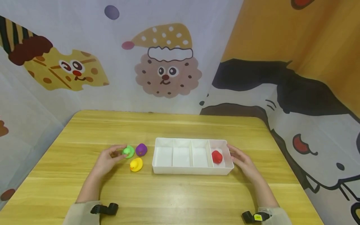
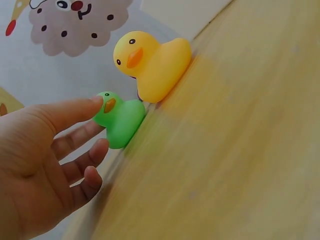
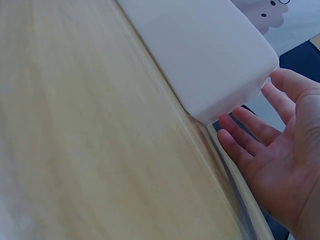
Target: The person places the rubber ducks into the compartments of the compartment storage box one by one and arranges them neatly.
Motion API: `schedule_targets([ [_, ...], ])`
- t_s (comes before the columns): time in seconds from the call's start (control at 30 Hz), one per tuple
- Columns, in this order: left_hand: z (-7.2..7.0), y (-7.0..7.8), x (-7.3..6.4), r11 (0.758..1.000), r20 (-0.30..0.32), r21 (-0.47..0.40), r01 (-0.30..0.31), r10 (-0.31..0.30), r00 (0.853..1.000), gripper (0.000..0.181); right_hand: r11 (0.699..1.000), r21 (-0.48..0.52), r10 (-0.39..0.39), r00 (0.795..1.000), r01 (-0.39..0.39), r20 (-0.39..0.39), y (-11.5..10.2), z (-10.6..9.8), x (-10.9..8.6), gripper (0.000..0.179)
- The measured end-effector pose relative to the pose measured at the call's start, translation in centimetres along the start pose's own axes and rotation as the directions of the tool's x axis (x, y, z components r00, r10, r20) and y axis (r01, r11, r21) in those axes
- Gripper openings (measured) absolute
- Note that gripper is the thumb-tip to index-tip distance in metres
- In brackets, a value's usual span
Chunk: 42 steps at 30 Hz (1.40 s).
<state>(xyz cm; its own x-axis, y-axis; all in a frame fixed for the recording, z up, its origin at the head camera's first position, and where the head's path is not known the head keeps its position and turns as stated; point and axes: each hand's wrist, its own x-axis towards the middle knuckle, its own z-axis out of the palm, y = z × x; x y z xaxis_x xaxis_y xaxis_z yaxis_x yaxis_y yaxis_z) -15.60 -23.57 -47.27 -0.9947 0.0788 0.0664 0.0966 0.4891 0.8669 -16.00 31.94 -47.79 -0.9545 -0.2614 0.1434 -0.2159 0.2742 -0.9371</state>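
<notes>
On the left, my left hand point(image 1: 108, 159) has its thumb and forefinger at either side of a small green rubber duck point(image 1: 128, 152). The left wrist view shows the thumb tip against the head of this duck, the forefinger tip partly hidden behind it and the other fingers loosely bent. Close by sit a yellow rubber duck point(image 1: 136, 164) and a purple one point(image 1: 141, 150). My right hand point(image 1: 242, 161) rests its fingertips at the right end of a white divided tray point(image 1: 191, 170), fingers relaxed. A red toy point(image 1: 217, 157) lies in the tray's rightmost compartment.
The tray stands on a wooden table point(image 1: 174, 200), to the right of the ducks. Thin dividers point(image 1: 192, 153) split it into several compartments. Behind the table hangs a curtain point(image 1: 112, 103) printed with cartoon figures.
</notes>
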Motion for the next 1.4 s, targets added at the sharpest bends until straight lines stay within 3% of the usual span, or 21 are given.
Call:
schedule_targets([
  [0.33, 0.5, -0.7, 0.1, 0.999, -0.021, 0.019, -0.033, 0.034, 0.999, 0.037, 1.0, 0.008, 0.011, 1.0, -0.011, -0.009, 0.0, 0.0, 0.0, 0.046],
  [1.0, 0.6, -0.7, 0.3, 0.999, -0.02, 0.022, -0.033, 0.033, 0.999, 0.034, 0.999, 0.04, -0.027, 1.0, 0.027, 0.013, 0.3, 0.0, 0.3, 0.047],
  [1.1, 0.5, 0.8, -0.2, 0.999, -0.018, 0.019, -0.038, 0.038, 0.999, 0.033, 0.999, 0.042, -0.022, 1.0, 0.022, 0.009, 0.3, 0.1, 0.2, 0.047],
  [1.23, 0.5, 1.0, -0.3, 0.999, -0.022, 0.007, -0.047, 0.047, 0.999, 0.032, 0.999, 0.041, -0.029, 1.0, 0.028, 0.01, 0.3, 0.0, 0.1, 0.047],
  [1.3, 0.6, -0.2, 0.1, 0.999, -0.024, 0.003, -0.045, 0.045, 0.999, 0.034, 0.999, 0.041, -0.036, 0.999, 0.036, 0.013, 0.3, 0.0, 0.1, 0.046],
  [1.4, 0.6, -0.6, 0.2, 0.999, -0.027, -0.002, -0.044, 0.044, 0.999, 0.034, 0.998, 0.037, -0.052, 0.998, 0.051, 0.021, 0.3, 0.0, 0.1, 0.046],
])
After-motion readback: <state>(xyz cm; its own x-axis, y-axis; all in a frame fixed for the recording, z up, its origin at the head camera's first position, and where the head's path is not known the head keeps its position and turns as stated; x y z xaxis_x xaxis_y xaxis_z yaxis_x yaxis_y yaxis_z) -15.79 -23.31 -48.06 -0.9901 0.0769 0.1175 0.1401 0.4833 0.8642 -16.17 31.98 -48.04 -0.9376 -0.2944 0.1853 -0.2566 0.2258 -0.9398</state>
